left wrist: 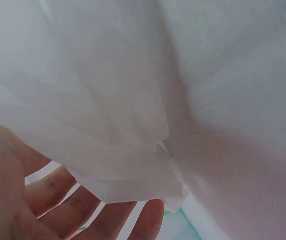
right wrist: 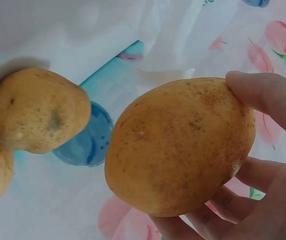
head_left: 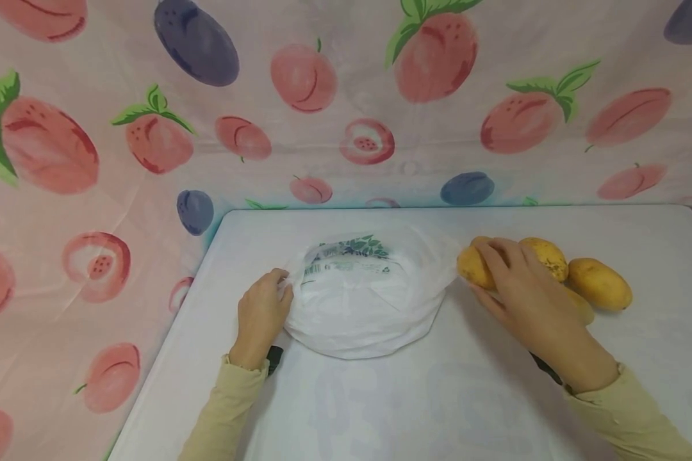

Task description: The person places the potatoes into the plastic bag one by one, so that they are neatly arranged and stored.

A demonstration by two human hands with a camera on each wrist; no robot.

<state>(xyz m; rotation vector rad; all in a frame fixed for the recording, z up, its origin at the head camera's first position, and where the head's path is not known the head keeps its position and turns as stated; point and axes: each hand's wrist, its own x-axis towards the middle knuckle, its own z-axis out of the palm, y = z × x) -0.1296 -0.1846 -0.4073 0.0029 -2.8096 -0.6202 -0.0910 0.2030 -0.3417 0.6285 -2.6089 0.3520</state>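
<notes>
A white, thin plastic bag (head_left: pixel 357 314) with green and dark print lies spread on the table, its mouth facing up. My left hand (head_left: pixel 262 314) grips the bag's left edge; in the left wrist view the fingers (left wrist: pixel 83 207) curl at the border of the sheer plastic (left wrist: pixel 108 100). With the thumb on one side and fingers on the other, my right hand (head_left: pixel 530 301) holds a yellow-brown potato (right wrist: pixel 177 150) beside the bag's right edge. Behind that hand lie other potatoes, one of them a smooth oval potato (head_left: pixel 600 283) at the far right.
The white table (head_left: pixel 438 397) runs back to a wall hung with fruit-patterned cloth (head_left: pixel 346 83). The same cloth covers the left side. In the right wrist view, another potato (right wrist: pixel 43 110) sits left of the held one.
</notes>
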